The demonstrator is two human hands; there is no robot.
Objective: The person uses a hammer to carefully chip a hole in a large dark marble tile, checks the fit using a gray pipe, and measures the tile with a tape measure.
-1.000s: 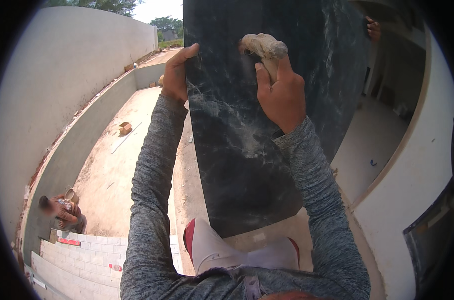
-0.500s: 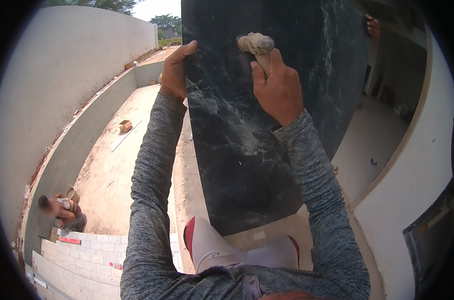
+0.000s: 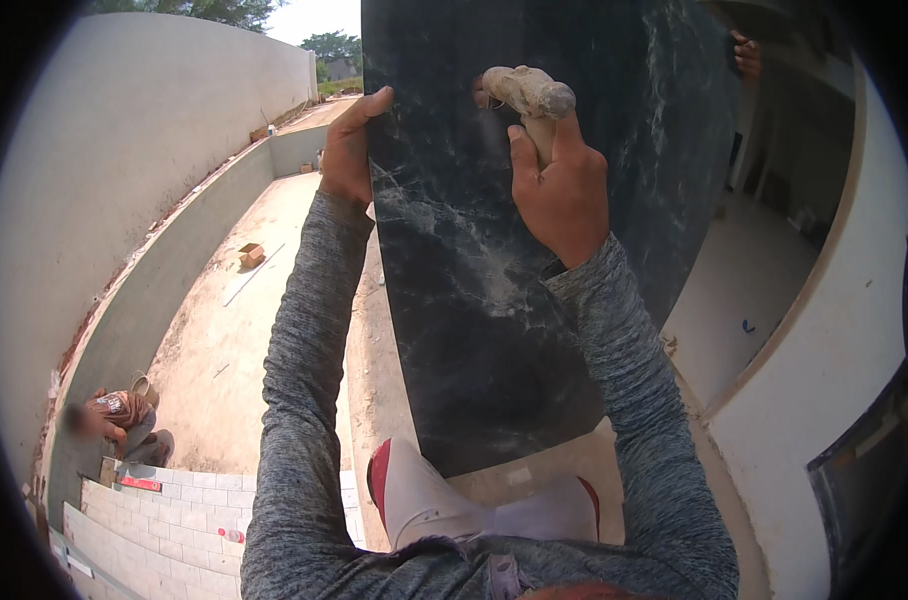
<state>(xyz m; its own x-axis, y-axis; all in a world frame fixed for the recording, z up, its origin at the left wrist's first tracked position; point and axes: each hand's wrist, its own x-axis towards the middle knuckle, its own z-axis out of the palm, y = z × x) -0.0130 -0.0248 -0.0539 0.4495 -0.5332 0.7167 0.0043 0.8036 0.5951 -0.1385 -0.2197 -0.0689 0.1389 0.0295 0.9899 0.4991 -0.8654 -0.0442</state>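
Note:
A tall black marble slab (image 3: 474, 370) with white veins stands upright before me. At its left edge, my left hand (image 3: 348, 150) is closed around the side, a digit reaching onto the dark face; the rest of its fingers are mostly hidden. My right hand (image 3: 564, 195) grips a mallet (image 3: 529, 92) by its short handle, thumb along it. The mallet's head is crusted with pale dried material and sits close to the slab's upper middle, with a reflection beside it. I cannot tell whether it touches.
Another person's hand (image 3: 745, 55) shows at the slab's upper right edge. Down left, a person (image 3: 129, 425) crouches beside pale floor tiles (image 3: 189, 510) and a red level (image 3: 141, 484). A cardboard box (image 3: 251, 256) lies on the ground. A white wall (image 3: 814, 440) stands at right.
My right hand and the mallet have shifted slightly right and down, and the mallet's head has turned. My left hand stays at the edge. The crouching person leans lower and further left.

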